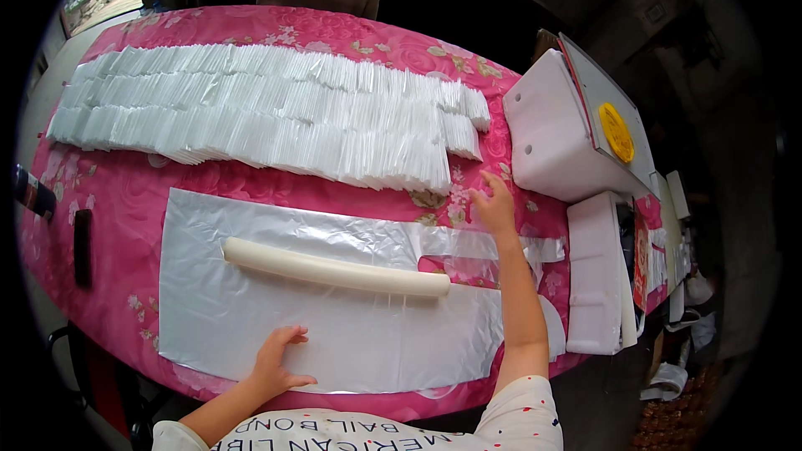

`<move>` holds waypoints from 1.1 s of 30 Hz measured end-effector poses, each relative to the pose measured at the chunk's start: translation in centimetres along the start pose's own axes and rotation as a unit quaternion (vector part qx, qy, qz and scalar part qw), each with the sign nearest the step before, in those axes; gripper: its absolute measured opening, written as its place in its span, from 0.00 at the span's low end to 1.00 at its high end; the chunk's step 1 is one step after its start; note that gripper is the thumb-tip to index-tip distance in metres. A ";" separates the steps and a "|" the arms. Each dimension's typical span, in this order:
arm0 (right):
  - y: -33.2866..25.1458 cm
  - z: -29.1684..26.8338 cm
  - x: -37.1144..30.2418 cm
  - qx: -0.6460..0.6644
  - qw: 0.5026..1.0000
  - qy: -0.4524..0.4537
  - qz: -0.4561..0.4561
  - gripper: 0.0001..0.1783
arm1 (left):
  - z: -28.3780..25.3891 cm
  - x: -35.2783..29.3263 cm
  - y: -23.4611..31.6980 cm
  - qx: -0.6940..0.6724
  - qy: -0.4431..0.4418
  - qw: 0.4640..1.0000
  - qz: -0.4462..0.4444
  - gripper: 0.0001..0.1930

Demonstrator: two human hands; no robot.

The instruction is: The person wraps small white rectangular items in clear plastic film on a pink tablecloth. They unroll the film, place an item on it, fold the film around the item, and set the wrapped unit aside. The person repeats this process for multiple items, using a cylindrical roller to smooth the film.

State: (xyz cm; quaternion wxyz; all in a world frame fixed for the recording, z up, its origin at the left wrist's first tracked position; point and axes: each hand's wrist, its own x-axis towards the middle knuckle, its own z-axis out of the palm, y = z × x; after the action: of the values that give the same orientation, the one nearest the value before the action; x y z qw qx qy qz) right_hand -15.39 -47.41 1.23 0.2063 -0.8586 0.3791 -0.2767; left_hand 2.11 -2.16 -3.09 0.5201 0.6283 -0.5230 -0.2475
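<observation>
head view: white roll point(334, 270) on silvery sheet point(213, 309) (left hand point(276, 360) nearby).

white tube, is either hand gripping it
No, the white tube lies on the silvery plastic sheet, apart from the left hand and right hand.

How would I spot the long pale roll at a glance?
On the pink flowered tablecloth, find the silvery plastic sheet just below the white stacks. The roll lies on it: a cream-coloured cylinder, smooth and rounded against flat, shiny plastic.
</observation>
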 end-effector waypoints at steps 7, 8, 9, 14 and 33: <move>-8.7 1.2 -11.1 0.037 0.978 -0.154 -0.135 0.26 | 0.1 -0.7 1.9 0.071 -0.036 0.996 0.044 0.37; -8.6 1.4 -12.3 0.015 0.974 -0.167 -0.149 0.26 | 0.4 -0.8 2.5 0.080 -0.053 0.994 0.046 0.36; -9.0 1.6 -13.4 -0.003 0.969 -0.183 -0.165 0.26 | 0.7 -1.0 3.1 0.096 -0.068 0.992 0.053 0.36; -12.8 0.8 -18.7 -0.084 0.966 -0.202 -0.141 0.26 | 1.5 -2.1 5.2 0.147 -0.076 0.983 0.081 0.35; -2.6 -3.2 -27.9 -0.153 0.978 -0.077 -0.116 0.30 | 6.5 -1.2 5.1 0.219 -0.124 0.962 0.102 0.40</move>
State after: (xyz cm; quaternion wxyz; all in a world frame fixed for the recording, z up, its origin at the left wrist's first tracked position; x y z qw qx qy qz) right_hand -31.66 -24.95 -3.73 0.0678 -0.9368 0.2979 -0.1703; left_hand -5.90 -3.16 -0.92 0.3229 0.6348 -0.6861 -0.1486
